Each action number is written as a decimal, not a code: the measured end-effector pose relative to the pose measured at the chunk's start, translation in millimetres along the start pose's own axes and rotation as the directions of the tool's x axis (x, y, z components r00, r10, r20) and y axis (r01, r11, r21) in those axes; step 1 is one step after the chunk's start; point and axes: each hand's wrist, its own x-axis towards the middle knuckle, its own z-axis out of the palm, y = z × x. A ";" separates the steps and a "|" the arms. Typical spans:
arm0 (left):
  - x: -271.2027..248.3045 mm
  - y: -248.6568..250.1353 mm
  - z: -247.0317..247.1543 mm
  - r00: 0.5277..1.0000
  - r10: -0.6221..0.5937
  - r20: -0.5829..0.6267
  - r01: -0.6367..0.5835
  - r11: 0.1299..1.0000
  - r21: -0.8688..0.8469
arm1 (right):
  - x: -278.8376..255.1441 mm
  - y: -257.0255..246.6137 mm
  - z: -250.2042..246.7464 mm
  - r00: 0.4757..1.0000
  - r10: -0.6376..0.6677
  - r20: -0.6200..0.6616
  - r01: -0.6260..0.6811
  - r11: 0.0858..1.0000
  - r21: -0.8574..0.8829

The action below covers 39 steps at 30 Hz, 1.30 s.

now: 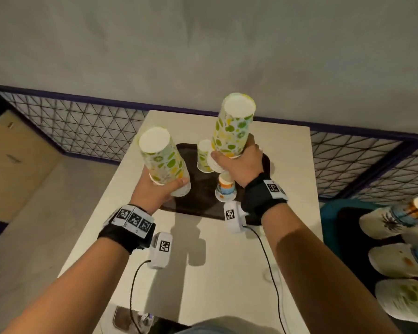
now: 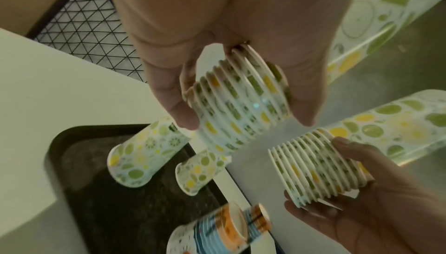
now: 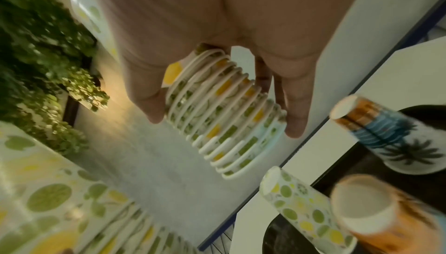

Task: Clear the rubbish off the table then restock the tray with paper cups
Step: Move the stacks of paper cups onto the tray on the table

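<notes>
Left hand [image 1: 158, 189] and right hand [image 1: 241, 162] each clamped upside-down cup stack [image 1: 163, 160], [image 1: 233, 126], rims down, over tray [image 1: 198, 201] mid-table, likely for setting down.

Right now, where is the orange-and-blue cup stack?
In the head view, the orange-and-blue cup stack stands upside down on the dark tray, near its front right, just below the right hand and nearer than the small green-spotted cup.
</notes>
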 end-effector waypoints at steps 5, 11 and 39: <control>60.5 -8.5 -7.0 0.997 -0.078 -0.009 0.079 0.994 0.074 | 59.3 -10.2 45.9 0.997 0.075 0.024 -0.072 0.993 -0.094; 91.9 -27.8 0.6 0.982 -0.188 0.016 0.186 0.980 0.075 | 93.5 7.1 80.7 0.993 0.101 0.055 -0.093 0.985 -0.145; 97.7 -14.9 0.9 0.998 0.001 -0.069 0.023 0.941 0.337 | 91.2 6.1 81.0 0.985 0.156 0.070 -0.128 0.945 -0.300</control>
